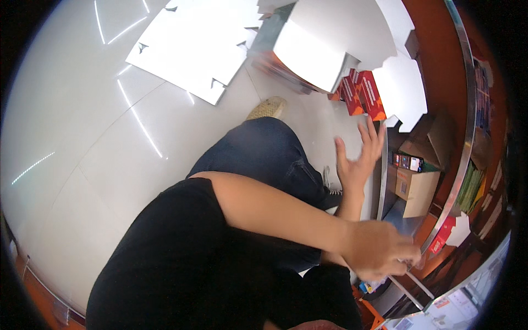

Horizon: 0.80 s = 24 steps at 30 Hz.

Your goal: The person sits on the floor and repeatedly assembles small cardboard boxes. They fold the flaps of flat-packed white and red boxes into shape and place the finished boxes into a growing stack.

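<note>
My left forearm crosses over my right one toward the shelving at the right. My left hand [379, 250] is there, back up and fingers bent and blurred, by the metal shelf edge [427, 240]; whether it grips anything is hidden. Farther off, my right hand [360, 159] is raised with thumb and fingers spread, nothing in it. Just beyond its fingertips are red and orange printed boxes [369, 94]. Beside them, a white cut-out cardboard piece [404, 91] sticks out.
A flat white cardboard sheet with cut slots [192, 44] lies on the pale tiled floor [82, 137]. A large white box-like form [313, 47] stands at the far side. On the shelving are a tan carton [421, 190], a phone [408, 162] and a red-and-white box [444, 234].
</note>
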### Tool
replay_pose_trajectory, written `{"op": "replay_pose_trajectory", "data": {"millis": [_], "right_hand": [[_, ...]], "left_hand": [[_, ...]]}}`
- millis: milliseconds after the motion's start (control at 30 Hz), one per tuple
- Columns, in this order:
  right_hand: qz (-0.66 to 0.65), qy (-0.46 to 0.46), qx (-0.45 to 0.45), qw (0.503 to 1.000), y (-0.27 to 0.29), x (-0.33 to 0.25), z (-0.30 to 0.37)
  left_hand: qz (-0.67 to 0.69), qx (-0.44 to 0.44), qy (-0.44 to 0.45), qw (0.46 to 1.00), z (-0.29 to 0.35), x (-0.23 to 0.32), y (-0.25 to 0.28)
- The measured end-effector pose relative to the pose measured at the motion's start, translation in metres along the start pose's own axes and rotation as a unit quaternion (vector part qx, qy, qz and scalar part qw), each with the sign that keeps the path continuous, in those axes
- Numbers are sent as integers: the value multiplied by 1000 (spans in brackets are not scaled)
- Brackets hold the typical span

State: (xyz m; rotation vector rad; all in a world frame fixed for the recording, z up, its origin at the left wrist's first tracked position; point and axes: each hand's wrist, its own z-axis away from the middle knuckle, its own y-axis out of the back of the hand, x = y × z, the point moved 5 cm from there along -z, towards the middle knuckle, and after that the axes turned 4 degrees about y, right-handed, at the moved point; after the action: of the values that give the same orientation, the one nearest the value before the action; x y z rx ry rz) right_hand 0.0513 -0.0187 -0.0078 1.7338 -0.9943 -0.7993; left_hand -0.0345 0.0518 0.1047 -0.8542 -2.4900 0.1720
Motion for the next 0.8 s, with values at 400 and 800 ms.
{"op": "replay_pose_trajectory", "data": {"millis": [400, 800], "right_hand": [[77, -626, -71, 773, 80, 141, 437], [-161, -681, 59, 712, -10, 151, 560]], "left_hand": [[-180, -181, 242, 936, 50, -90, -19], [-255, -301, 312, 864, 80, -122, -30]]}}
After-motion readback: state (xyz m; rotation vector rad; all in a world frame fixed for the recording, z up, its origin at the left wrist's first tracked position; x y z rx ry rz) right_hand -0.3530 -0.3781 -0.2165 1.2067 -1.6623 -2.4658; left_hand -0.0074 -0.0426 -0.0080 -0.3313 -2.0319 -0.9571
